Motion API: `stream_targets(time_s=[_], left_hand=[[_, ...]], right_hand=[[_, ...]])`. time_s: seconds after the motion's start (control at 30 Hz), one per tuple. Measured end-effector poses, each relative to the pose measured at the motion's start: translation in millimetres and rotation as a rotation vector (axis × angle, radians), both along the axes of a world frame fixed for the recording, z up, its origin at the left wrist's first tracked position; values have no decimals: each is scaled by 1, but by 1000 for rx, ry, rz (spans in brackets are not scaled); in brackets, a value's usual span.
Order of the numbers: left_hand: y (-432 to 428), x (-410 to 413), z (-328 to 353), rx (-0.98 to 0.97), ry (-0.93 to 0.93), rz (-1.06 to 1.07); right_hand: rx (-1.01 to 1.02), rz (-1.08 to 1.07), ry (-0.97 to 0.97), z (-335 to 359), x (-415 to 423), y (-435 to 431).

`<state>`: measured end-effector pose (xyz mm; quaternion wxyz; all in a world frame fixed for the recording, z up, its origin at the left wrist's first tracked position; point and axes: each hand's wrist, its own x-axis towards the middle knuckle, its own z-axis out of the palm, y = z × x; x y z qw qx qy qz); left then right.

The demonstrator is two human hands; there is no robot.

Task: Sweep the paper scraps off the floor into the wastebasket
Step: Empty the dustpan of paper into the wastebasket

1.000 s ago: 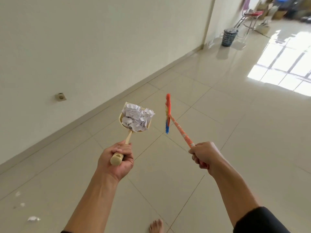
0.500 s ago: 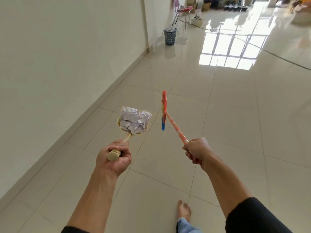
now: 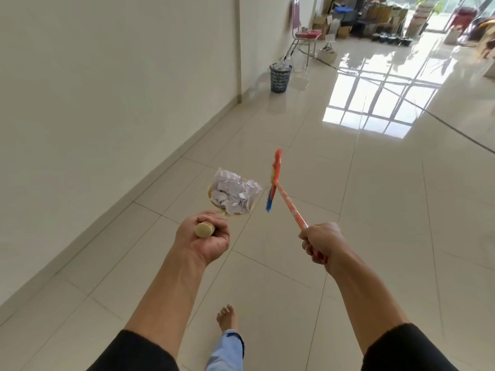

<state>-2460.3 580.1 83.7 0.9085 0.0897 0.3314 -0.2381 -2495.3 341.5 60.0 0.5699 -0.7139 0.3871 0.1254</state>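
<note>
My left hand (image 3: 204,236) wraps the handle of the dustpan (image 3: 232,195), heaped with paper scraps (image 3: 234,190), well short of the wastebasket (image 3: 280,77). My right hand (image 3: 322,242) grips the brush (image 3: 277,180). A tilt while walking toward the wastebasket could spill the heaped scraps.

Readable text: none.
Scraps (image 3: 233,192) in dustpan (image 3: 214,192): grey print marks, too small to read.
Broom (image 3: 290,207) handle: pale pattern, illegible.
Boxes (image 3: 325,22) past wastebasket (image 3: 280,77): labels blurred, no words legible.
</note>
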Motion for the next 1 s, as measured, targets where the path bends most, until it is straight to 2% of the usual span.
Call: stream_targets(time_s=[0.33,0.63,0.8,1.0], left_hand=[[-65,289,22,85,-26,-129],[-182,532,21,52,-46,-113],[-274,667,30,52,-25,-81],[-355,801,34,40,-32,-65]], right_hand=[[-23,-17,-3,11,256,-61],[-26,-49,-39,-6,477,-192],[-18,-28,-22,7,622,-290],[-13,-10,-37,16,763,-369]])
